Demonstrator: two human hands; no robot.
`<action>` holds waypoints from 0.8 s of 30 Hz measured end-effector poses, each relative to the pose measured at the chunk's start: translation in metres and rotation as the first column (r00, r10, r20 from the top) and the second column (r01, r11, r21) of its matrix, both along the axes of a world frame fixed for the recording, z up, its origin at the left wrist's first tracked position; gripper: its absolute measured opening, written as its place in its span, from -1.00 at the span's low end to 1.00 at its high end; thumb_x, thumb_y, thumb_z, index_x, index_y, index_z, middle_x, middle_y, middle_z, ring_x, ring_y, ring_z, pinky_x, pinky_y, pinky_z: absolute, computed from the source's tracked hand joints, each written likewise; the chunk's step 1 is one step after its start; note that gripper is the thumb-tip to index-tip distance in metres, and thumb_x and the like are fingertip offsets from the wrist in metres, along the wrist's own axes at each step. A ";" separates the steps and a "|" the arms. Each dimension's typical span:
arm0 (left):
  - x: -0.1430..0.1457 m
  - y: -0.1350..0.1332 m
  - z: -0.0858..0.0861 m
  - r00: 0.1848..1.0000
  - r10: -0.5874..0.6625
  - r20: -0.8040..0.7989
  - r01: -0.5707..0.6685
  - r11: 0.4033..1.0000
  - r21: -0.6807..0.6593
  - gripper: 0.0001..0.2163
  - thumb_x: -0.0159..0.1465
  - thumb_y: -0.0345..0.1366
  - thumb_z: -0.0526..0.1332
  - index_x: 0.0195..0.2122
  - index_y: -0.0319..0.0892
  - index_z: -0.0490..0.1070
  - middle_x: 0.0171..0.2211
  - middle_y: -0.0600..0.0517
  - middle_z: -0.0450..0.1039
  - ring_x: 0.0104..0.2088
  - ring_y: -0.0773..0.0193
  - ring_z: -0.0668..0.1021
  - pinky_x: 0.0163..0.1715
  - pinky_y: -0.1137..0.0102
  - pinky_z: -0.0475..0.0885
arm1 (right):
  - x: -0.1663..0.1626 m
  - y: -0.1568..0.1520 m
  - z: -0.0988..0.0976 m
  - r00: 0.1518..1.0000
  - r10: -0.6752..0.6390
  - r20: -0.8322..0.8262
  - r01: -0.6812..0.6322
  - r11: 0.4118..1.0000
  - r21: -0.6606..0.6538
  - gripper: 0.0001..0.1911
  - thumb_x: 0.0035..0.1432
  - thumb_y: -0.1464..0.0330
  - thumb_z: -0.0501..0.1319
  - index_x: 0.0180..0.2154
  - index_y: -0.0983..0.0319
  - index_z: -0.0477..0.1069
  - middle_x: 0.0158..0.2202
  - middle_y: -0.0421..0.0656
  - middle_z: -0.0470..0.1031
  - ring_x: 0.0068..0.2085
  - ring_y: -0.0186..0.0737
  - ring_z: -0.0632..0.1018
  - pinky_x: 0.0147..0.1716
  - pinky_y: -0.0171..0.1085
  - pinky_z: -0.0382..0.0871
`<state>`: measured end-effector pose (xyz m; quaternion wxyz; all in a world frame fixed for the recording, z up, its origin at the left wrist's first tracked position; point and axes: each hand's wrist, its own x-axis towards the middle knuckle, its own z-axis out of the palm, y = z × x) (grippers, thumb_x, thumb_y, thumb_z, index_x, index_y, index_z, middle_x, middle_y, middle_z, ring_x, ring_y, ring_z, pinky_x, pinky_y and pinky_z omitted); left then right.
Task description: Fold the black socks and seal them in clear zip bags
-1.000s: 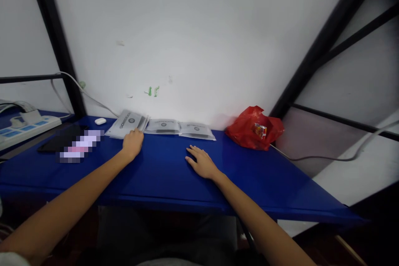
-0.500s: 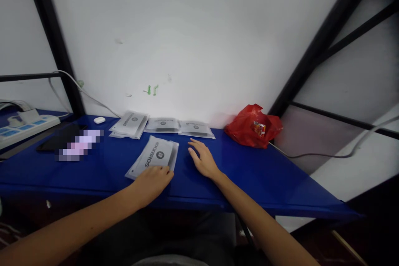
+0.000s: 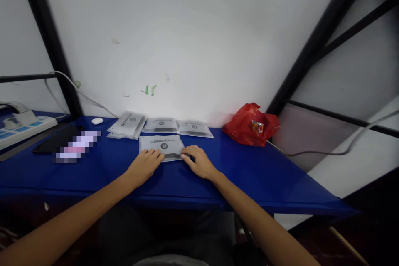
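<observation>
A grey-white plastic packet (image 3: 161,145) with dark lettering lies flat on the blue table (image 3: 264,178) in front of me. My left hand (image 3: 144,166) rests at its near left corner, fingers curled onto the edge. At the near right corner lies my right hand (image 3: 197,161), fingers spread and fingertips touching the packet. Behind it, along the wall, sit a small stack of like packets (image 3: 127,124) and two more packets (image 3: 161,124) (image 3: 195,128) side by side.
A red plastic bag (image 3: 251,124) sits at the back right. A white earbud case (image 3: 97,121), a dark phone (image 3: 57,143) and a white power strip (image 3: 21,126) lie to the left. Cables run along the wall. Black frame bars stand at both sides.
My left hand drew one packet off the stack toward me and it now lies squared in front of me. My right hand moved from the bare table onto the packet's right corner.
</observation>
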<state>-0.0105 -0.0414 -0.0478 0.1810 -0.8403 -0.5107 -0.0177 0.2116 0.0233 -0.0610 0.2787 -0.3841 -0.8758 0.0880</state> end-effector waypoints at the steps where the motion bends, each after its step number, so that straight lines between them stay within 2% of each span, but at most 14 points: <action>1: 0.006 0.001 0.000 1.000 -0.015 -0.015 0.015 1.000 0.015 -0.70 0.25 -0.55 -0.05 -0.04 -0.22 0.30 -0.13 -0.11 0.40 -0.14 0.11 0.44 -0.23 0.27 0.32 | 0.000 -0.001 0.001 1.000 0.004 0.010 -0.004 1.000 -0.003 -0.64 0.23 0.13 0.00 -0.14 0.13 0.46 -0.09 -0.13 0.52 -0.01 -0.13 0.44 0.02 -0.11 0.22; 7: 0.030 0.009 0.001 0.999 -0.050 -0.015 0.050 0.997 0.057 -0.76 0.26 -0.54 -0.04 -0.18 -0.22 0.36 -0.22 -0.11 0.40 -0.16 0.12 0.44 -0.28 0.31 0.33 | 0.003 -0.001 0.001 1.000 0.017 -0.015 -0.017 1.000 0.022 -0.69 0.20 0.18 0.07 -0.12 0.14 0.46 -0.10 -0.13 0.52 -0.02 -0.16 0.44 0.02 -0.13 0.23; 11: 0.023 0.014 0.003 0.999 0.018 0.044 -0.021 0.998 0.064 -0.74 0.24 -0.58 -0.05 -0.19 -0.23 0.36 -0.24 -0.09 0.43 -0.19 0.16 0.46 -0.30 0.33 0.35 | 0.007 0.004 -0.002 0.993 -0.017 -0.119 0.026 0.997 0.068 -0.76 0.09 0.30 0.18 -0.17 0.16 0.45 -0.05 -0.09 0.47 -0.01 -0.14 0.43 0.02 -0.10 0.25; 16: 0.009 0.015 0.003 0.993 0.043 0.107 -0.052 0.995 0.088 -0.72 0.18 -0.62 -0.01 -0.20 -0.21 0.36 -0.29 -0.03 0.46 -0.22 0.19 0.48 -0.31 0.36 0.36 | 0.008 0.011 -0.007 0.975 0.004 -0.222 0.036 0.984 0.177 -0.89 0.07 0.45 0.18 -0.34 0.17 0.45 -0.11 -0.10 0.48 -0.08 -0.14 0.45 -0.07 -0.08 0.32; 20: 0.003 0.017 0.001 0.990 0.010 0.139 -0.024 0.994 0.102 -0.72 0.15 -0.63 0.01 -0.24 -0.19 0.36 -0.29 -0.01 0.45 -0.23 0.20 0.48 -0.32 0.36 0.36 | 0.007 0.011 -0.007 0.978 0.031 -0.205 0.020 0.971 0.239 -0.92 0.08 0.43 0.21 -0.36 0.15 0.47 -0.11 -0.11 0.49 -0.10 -0.14 0.46 -0.11 -0.08 0.34; 24: 0.010 0.017 -0.001 0.982 -0.057 0.182 0.030 0.989 0.144 -0.75 0.19 -0.59 0.01 -0.21 -0.21 0.37 -0.25 -0.04 0.44 -0.21 0.19 0.47 -0.25 0.34 0.36 | 0.006 0.009 -0.006 0.982 0.066 -0.179 -0.013 0.958 0.285 -0.90 0.10 0.43 0.21 -0.36 0.14 0.49 -0.12 -0.13 0.50 -0.11 -0.15 0.46 -0.12 -0.09 0.34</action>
